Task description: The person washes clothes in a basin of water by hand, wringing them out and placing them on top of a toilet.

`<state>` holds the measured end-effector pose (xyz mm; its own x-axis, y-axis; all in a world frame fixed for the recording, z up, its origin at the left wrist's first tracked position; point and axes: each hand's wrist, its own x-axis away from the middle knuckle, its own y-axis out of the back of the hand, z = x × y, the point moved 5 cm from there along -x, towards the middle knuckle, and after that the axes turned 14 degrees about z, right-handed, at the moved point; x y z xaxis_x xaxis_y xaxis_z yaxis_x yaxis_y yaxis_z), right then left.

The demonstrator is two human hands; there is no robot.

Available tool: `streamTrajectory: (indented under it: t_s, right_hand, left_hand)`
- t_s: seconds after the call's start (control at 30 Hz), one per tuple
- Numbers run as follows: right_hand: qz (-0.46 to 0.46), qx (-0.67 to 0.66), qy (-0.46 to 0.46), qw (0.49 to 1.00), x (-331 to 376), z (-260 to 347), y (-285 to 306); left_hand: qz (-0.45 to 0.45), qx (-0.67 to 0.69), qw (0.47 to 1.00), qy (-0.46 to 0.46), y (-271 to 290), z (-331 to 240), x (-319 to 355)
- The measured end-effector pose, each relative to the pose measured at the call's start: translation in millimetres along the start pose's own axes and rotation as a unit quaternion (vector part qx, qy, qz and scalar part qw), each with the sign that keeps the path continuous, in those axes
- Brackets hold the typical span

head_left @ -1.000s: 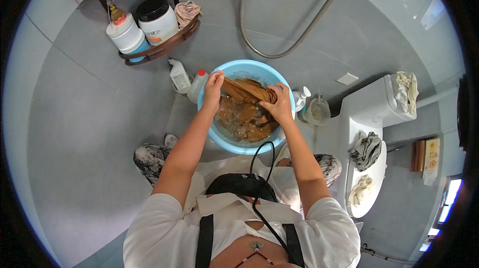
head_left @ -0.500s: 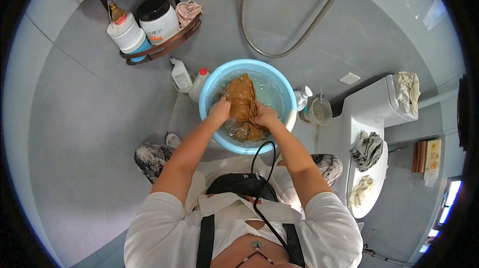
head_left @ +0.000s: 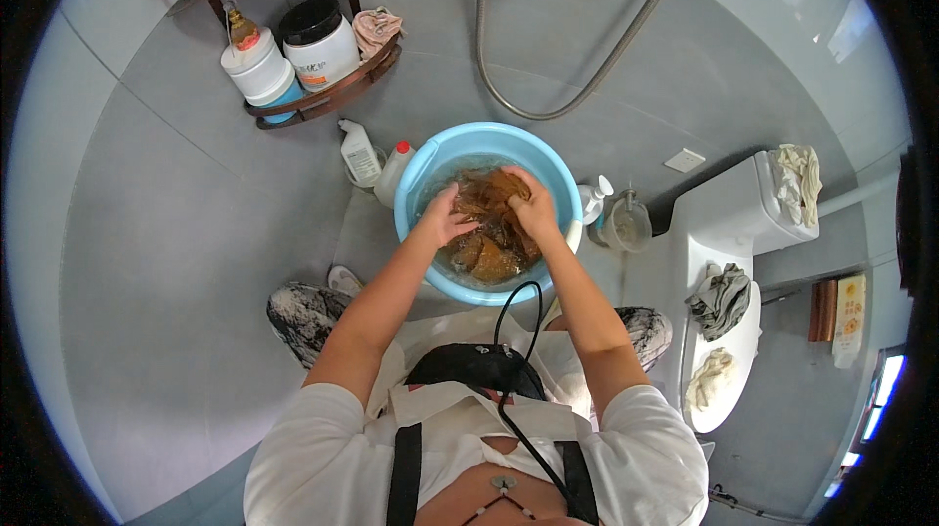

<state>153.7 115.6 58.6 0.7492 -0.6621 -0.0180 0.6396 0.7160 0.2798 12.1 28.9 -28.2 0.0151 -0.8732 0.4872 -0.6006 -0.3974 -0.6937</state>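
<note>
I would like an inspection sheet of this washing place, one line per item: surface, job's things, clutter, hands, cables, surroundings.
Surface: grey tiled floor, bare where it shows.
Job's things: round light-blue plastic basin on the floor, holding water and a wet brown cloth.
Clutter: white spray bottle and red-capped white bottle left of the basin; small white pump bottle to its right.
Hands: left hand and right hand both grip the cloth in the basin.
Cables: thin black cable loops from the chest; metal shower hose hangs on the wall.
Surroundings: dark corner rack with tubs; white toilet with rags on it.
</note>
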Motion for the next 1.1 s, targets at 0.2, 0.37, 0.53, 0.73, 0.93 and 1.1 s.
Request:
streamTrajectory:
  t_s: [0.2, 0.37, 0.53, 0.73, 0.93, 1.1]
  right_hand:
    - [0.15, -0.033, 0.077, 0.985, 29, 52, -15]
    - [0.113, 0.003, 0.09, 0.989, 40, 73, -30]
    - [-0.016, 0.155, 0.124, 0.98, 26, 62, -36]
    - [-0.15, 0.195, 0.032, 0.969, 9, 33, -20]
    - [-0.083, 0.332, -0.124, 0.931, 3, -13, 4]
    - [-0.07, 0.247, -0.1, 0.961, 3, -43, 16]
  left_hand:
    - [0.077, 0.15, 0.984, -0.052, -34, -25, 15]
    - [0.106, 0.139, 0.978, -0.111, -60, -30, 7]
    - [0.211, 0.171, 0.96, -0.068, -104, -27, 26]
    - [0.081, 0.186, 0.974, -0.103, -65, 10, -14]
    - [-0.083, 0.008, 0.98, -0.183, -41, -2, -1]
    - [-0.125, -0.229, 0.958, -0.117, -30, -30, 14]
